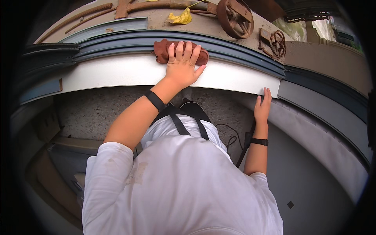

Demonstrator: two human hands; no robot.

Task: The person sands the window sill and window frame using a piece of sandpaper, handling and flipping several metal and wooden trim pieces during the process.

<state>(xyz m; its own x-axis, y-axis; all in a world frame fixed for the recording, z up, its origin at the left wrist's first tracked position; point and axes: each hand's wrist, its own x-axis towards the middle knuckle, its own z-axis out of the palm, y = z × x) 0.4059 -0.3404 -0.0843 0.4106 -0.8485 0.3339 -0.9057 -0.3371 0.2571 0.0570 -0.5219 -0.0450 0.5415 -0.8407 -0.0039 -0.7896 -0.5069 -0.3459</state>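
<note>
Brown cloth (161,51) pressed by left grip (182,65), fingers splayed on top, not wrapped round, where white sill (133,69) meets window track (117,41); probably light, soft, best held at bunched middle; right grip (263,107) empty, fingers extended, near sill's end

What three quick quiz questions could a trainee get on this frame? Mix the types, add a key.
1. Which hand is on the reddish-brown cloth?
2. True or false: the right hand also touches the cloth.
3. Where does the yellow leaf lie?
A) on the white strip
B) left of the rusty wheel
C) on the cloth

Key:
1. The left hand.
2. False; it is well apart from the cloth.
3. B
</note>
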